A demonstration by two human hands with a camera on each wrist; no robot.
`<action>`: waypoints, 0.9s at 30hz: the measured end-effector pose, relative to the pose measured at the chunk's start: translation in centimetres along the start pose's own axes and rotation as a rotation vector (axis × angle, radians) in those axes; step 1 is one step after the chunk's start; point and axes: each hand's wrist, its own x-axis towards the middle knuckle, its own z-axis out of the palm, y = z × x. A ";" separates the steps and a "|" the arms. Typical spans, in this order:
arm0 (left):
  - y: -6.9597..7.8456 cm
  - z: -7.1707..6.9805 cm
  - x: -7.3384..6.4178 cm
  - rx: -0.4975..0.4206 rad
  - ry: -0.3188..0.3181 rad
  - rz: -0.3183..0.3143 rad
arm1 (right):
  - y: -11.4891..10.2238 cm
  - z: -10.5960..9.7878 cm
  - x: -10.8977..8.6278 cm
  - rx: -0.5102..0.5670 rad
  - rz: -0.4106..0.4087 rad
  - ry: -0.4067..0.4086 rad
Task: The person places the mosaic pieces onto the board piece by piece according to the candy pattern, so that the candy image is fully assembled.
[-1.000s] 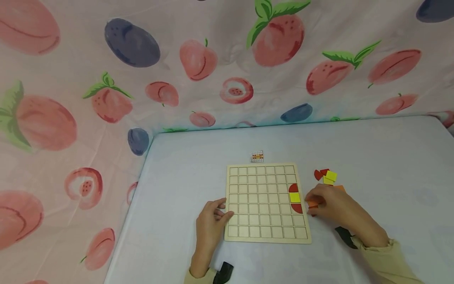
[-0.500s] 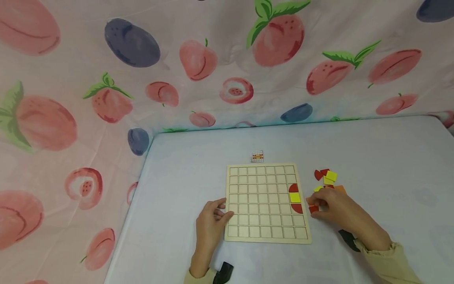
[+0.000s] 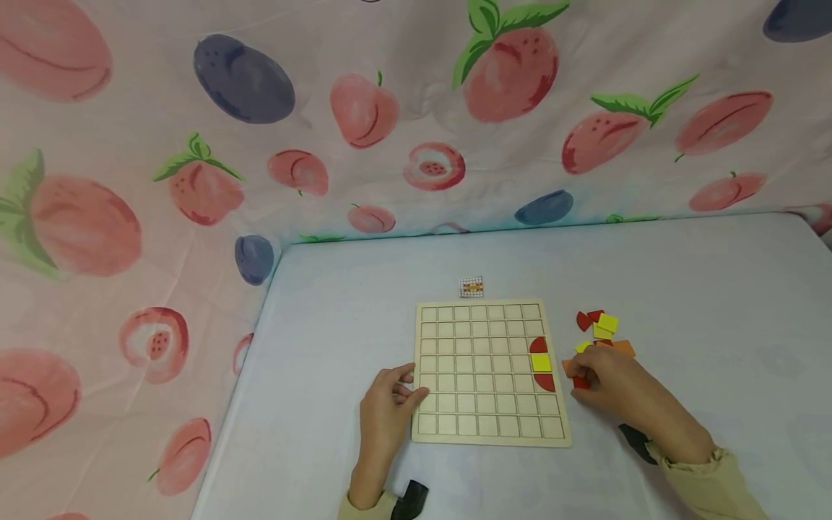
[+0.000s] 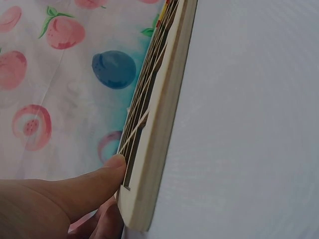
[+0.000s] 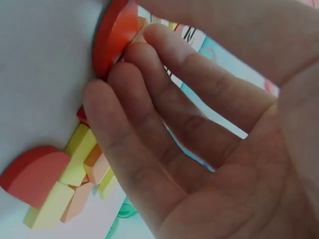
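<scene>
A pale wooden grid board (image 3: 481, 426) lies on the table; its right column bears a yellow square tile (image 3: 541, 362) between two red quarter-round tiles (image 3: 544, 382). My left hand (image 3: 388, 406) holds the board's left edge. In the left wrist view its thumb (image 4: 107, 174) lies on the rim, with the other fingers curled below. Right of the board, my right hand (image 3: 611, 379) pinches a red quarter-round tile (image 5: 112, 37) between thumb and fingertips. An orange tile (image 3: 568, 367) sits by those fingertips, partly hidden.
Beyond the right hand lies a loose cluster of red, yellow (image 3: 607, 323) and orange tiles (image 3: 624, 348). A small printed pattern card (image 3: 471, 287) lies behind the board. A fruit-print cloth (image 3: 390, 115) hangs along the table's back and left.
The right hand has moved slightly right and toward the person, drawing the red tile away from the board and uncovering a yellow tile. The left hand and board have not moved.
</scene>
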 end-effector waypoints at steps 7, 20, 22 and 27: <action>0.1 0.0 0.0 0.013 0.007 0.005 | 0.1 0.1 -0.1 -0.030 -0.044 0.023; 0.0 0.0 0.0 0.003 0.002 0.001 | -0.2 -0.1 0.0 -0.146 -0.050 0.119; 0.0 0.0 0.0 0.003 0.003 0.003 | -0.2 -0.1 0.1 -0.141 -0.055 0.127; -0.1 0.0 0.0 0.000 0.006 0.008 | -0.6 -0.5 0.8 -0.102 -0.081 0.167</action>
